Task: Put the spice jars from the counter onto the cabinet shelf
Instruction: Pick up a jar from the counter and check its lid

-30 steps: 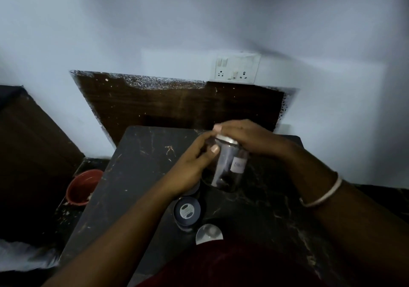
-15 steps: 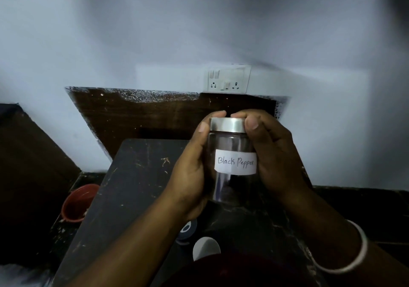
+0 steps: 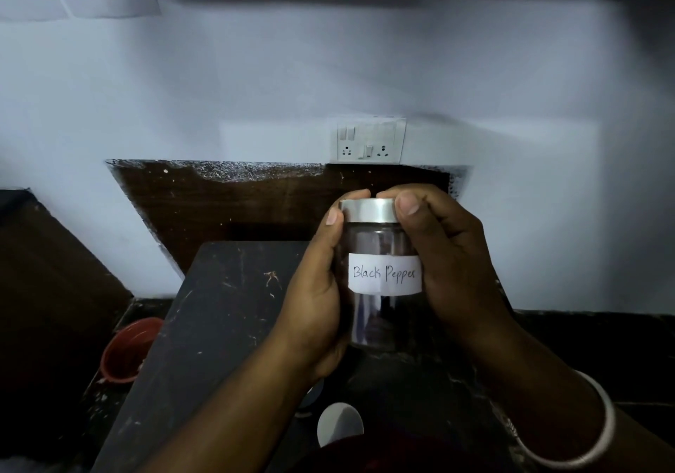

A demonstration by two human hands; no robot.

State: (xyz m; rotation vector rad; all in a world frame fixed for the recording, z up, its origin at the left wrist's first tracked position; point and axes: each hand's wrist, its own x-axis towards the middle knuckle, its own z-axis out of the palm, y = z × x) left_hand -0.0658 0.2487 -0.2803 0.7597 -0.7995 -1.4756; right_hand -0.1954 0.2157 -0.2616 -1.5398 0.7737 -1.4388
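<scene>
Pale wall (image 3: 255, 89) fills most of my view, with the dark stone counter (image 3: 219, 326) below it and a red bowl (image 3: 126, 350) down beside the counter's left edge. I can't confirm a cabinet shelf in frame; the dark band along the top could be its underside, can't tell. Both hands are up over the counter. The left hand (image 3: 310, 301) wraps the glass side, and the right hand (image 3: 449, 264) curls round the other side with its thumb against the lid. Between them is the Black Pepper jar (image 3: 380, 323), upright and lifted clear of the counter, steel lid (image 3: 367, 210) on, paper label (image 3: 385, 273) facing me. A white jar top (image 3: 339, 423) and a dark jar top (image 3: 310, 396) sit on the counter near my bottom edge, the dark one partly hidden by the left forearm. Risks as I judge them: the light is poor and the shelf is out of sight, so a blind raise could knock the jar on a cabinet edge. Smooth glass could slip when one hand lets go. Weight taken by the lid alone might loosen it.
</scene>
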